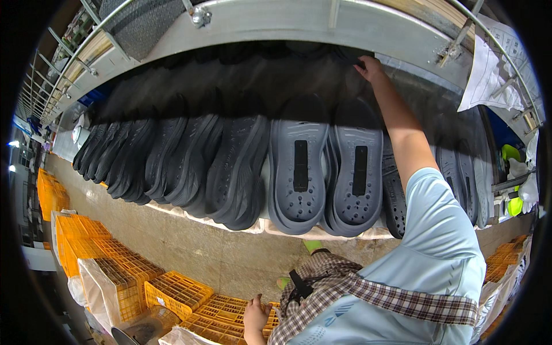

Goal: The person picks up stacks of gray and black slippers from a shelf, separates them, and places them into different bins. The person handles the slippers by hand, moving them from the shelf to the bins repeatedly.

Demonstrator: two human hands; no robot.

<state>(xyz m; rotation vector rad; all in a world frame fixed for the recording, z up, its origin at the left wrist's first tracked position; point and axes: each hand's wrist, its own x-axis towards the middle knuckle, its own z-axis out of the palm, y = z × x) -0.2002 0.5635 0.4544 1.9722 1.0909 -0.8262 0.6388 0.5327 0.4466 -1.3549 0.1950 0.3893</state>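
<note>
My right hand [368,68] reaches over the shoes to the shadowed back of the shelf. Its fingers are closed at the edge of something dark, too dim to name. Beneath that arm stand grey foam clogs [296,167] with round holes and a black strip down each insole; another grey clog [359,172] is beside them. Darker clogs [236,172] lean in a row to the left. Low down, my left hand [257,317] hangs by my checked apron [328,270], fingers loosely bent and apart, with nothing seen in them.
A grey metal beam [276,29] with wire mesh crosses above the shelf. Yellow plastic crates [178,290] stand on the floor [230,264] at the lower left. Paper sheets [489,80] hang at the upper right, near white and bright green items [512,172].
</note>
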